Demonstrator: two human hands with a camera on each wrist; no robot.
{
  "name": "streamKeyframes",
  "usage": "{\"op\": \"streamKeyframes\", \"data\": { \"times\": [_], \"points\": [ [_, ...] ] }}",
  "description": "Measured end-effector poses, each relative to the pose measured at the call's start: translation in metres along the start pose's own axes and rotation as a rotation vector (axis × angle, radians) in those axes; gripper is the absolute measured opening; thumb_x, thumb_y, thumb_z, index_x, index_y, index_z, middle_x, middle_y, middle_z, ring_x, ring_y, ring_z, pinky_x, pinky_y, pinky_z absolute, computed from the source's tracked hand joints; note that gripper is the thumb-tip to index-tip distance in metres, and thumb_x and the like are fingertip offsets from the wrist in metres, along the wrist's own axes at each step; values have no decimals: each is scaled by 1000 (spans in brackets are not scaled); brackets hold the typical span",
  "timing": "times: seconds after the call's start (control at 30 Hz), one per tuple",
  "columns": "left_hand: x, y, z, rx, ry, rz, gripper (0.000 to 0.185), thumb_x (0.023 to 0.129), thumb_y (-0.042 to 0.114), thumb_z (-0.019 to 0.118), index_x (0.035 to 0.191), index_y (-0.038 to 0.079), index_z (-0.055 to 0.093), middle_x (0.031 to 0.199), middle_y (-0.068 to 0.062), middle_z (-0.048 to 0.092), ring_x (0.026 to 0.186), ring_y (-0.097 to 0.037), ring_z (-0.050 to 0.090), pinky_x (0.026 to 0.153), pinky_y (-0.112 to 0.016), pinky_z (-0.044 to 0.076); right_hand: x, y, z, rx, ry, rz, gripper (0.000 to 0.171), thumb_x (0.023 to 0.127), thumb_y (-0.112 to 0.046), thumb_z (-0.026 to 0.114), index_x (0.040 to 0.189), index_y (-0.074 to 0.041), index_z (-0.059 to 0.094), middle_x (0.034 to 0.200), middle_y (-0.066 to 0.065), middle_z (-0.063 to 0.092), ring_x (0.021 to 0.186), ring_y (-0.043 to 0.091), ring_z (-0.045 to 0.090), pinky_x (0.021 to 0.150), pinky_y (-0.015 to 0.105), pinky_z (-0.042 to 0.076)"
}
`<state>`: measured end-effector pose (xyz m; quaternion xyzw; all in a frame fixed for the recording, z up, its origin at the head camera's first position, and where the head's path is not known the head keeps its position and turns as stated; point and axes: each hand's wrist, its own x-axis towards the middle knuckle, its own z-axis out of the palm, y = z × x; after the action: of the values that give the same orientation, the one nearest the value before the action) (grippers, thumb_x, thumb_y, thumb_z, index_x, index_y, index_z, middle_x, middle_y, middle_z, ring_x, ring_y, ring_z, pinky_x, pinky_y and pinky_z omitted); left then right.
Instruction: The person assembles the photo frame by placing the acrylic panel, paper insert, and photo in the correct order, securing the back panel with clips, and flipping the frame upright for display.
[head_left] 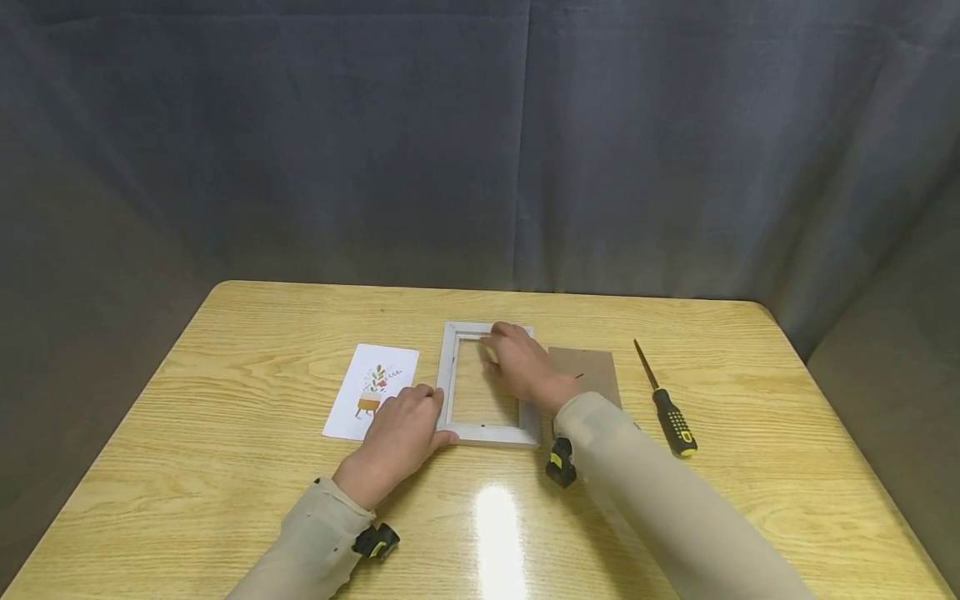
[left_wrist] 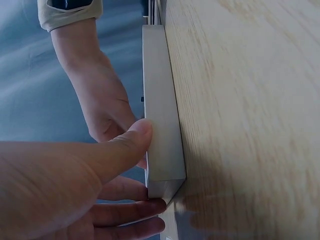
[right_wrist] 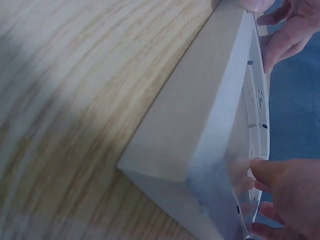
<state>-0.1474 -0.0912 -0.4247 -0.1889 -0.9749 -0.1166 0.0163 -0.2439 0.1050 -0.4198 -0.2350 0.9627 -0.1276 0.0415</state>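
The white rectangular wooden picture frame (head_left: 486, 385) lies flat, back side up, on the light wood-grain table (head_left: 225, 433), between the 2 hands. The left hand (head_left: 401, 433) grips the frame's near left corner: the thumb presses the near outer edge, and the fingers (left_wrist: 135, 212) wrap the left side. The right hand (head_left: 525, 364) lies over the frame's right rail, its fingers (head_left: 501, 333) reaching into the far right inner corner and touching the recess; whether they pinch anything there cannot be told. The right rail is largely hidden under that hand in the head view. Both wrist views are blurred and show only the frame's outer edge and part of its back. The frame's long axis runs away from the person. A white card with a printed potted plant (head_left: 371, 390) lies just left of the frame, partly covered by the left hand. A brown backing board (head_left: 588, 375) lies just right, and a black-and-yellow-handled screwdriver (head_left: 667, 404) lies farther right, tip pointing away.
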Motion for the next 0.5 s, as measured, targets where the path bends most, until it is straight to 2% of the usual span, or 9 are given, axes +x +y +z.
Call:
{"op": "streamKeyframes", "data": {
  "times": [0.3,0.5],
  "points": [
    [0,0,0,-10,3,1,67,81,41,82,125,-7,66,111,-19,70,98,-34,68,77,-47,56,1,2,1,-29,-13,12,39,100,-21,65,136,-7,64,154,20,46,143,40,42,117,54,37],
    [0,0,0,-10,3,1,66,81,41,81,125,-6,67,111,-19,70,98,-34,67,78,-47,56,1,3,-1,-24,-45,30,41,100,-23,65,138,-10,62,156,18,43,145,40,39,116,58,36]
  ]
}}
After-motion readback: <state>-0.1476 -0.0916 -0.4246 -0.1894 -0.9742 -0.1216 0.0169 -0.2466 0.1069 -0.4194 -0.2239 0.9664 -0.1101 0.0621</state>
